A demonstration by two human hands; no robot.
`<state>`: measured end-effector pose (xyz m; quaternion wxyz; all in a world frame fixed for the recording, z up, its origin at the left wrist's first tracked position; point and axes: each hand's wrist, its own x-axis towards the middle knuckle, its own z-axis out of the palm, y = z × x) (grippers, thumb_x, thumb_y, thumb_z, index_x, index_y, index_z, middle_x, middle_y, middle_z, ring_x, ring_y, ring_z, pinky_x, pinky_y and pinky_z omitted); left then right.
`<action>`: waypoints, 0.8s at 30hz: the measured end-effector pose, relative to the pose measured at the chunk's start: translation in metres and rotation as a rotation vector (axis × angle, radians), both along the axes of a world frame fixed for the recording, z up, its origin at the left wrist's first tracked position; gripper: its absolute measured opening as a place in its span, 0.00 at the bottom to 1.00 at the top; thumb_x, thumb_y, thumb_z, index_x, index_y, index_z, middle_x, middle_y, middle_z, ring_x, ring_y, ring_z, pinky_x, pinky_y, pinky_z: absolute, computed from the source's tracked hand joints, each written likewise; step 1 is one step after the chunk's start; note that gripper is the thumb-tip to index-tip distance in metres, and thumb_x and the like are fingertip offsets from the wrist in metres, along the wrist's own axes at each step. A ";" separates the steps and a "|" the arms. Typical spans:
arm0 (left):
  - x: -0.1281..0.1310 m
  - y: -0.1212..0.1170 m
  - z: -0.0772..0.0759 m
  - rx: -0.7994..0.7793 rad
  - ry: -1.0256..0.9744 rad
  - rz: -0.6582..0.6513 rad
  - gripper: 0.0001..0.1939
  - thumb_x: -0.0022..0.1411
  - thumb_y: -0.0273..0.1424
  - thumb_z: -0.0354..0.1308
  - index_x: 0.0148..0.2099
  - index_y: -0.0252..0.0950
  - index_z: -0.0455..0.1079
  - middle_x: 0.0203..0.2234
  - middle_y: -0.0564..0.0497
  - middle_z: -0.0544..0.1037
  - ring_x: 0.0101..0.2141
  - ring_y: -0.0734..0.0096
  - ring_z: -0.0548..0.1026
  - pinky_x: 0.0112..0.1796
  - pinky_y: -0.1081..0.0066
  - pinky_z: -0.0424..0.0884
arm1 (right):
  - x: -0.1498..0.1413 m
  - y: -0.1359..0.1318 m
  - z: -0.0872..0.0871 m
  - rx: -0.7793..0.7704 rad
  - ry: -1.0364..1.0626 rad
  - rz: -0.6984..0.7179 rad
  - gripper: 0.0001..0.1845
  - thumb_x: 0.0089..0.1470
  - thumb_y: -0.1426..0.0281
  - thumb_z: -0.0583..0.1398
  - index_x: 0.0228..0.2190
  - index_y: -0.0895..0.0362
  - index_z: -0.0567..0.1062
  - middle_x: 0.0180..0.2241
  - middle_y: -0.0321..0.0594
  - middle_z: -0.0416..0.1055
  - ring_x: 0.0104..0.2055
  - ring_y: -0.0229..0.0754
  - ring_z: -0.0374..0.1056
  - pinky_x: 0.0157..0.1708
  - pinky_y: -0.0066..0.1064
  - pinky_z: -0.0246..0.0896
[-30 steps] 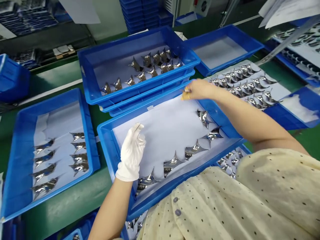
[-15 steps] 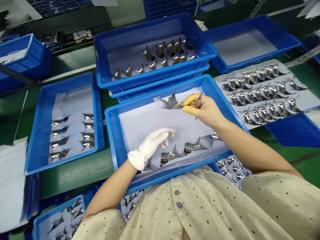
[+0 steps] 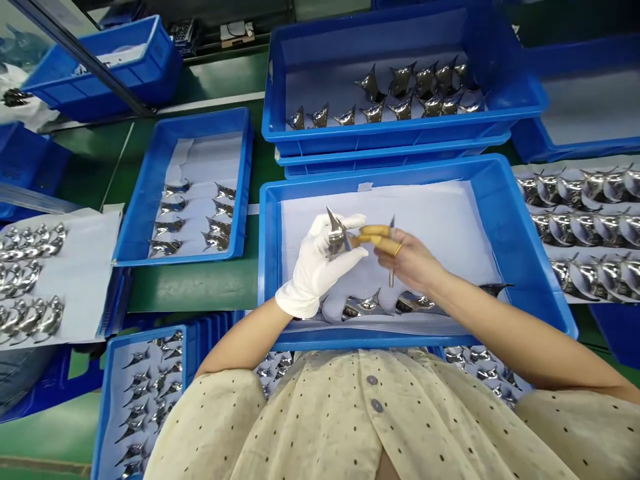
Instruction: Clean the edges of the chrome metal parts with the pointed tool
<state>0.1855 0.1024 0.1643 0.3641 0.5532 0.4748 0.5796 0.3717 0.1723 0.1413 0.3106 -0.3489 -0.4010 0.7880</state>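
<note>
A polished, pointed silvery metal piece point(image 3: 337, 235) was gripped upright in the half-closed white-gloved left hand point(image 3: 320, 267) over a blue plastic tray point(image 3: 267, 260), while a slim metal pick point(image 3: 391, 270) was held in the curled right hand point(image 3: 403, 257) with yellow finger cots point(image 3: 375, 231).

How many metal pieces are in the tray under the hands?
5. One metal piece is in the white-gloved left hand; four lie along the blue tray's near side: one by the cuff, one below the hands, one beside it, one by the forearm. Others may be hidden.
</note>
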 end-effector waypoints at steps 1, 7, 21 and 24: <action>-0.002 0.001 -0.001 -0.004 0.039 -0.032 0.19 0.61 0.40 0.73 0.54 0.43 0.82 0.53 0.42 0.79 0.55 0.51 0.78 0.61 0.53 0.71 | 0.002 0.004 0.004 0.075 -0.015 -0.073 0.23 0.45 0.56 0.76 0.39 0.56 0.82 0.28 0.33 0.73 0.20 0.27 0.41 0.19 0.28 0.31; -0.008 0.005 -0.011 0.032 0.377 -0.178 0.23 0.67 0.47 0.66 0.57 0.39 0.76 0.50 0.44 0.81 0.51 0.54 0.80 0.56 0.54 0.75 | 0.003 0.016 0.030 0.620 -0.095 -0.082 0.09 0.55 0.62 0.72 0.39 0.49 0.86 0.46 0.39 0.80 0.40 0.41 0.73 0.38 0.36 0.71; -0.009 0.005 -0.015 0.148 0.534 -0.212 0.19 0.70 0.49 0.62 0.43 0.38 0.71 0.40 0.47 0.78 0.41 0.62 0.78 0.44 0.62 0.77 | -0.007 0.010 0.028 0.485 -0.061 0.026 0.01 0.49 0.71 0.70 0.28 0.55 0.83 0.37 0.38 0.81 0.36 0.37 0.72 0.37 0.32 0.67; -0.008 0.003 -0.013 0.073 0.466 -0.222 0.21 0.69 0.51 0.63 0.44 0.38 0.72 0.40 0.47 0.79 0.40 0.61 0.78 0.43 0.62 0.76 | -0.007 0.012 0.022 0.447 -0.054 0.003 0.05 0.48 0.69 0.72 0.28 0.56 0.82 0.36 0.37 0.80 0.32 0.35 0.69 0.31 0.30 0.64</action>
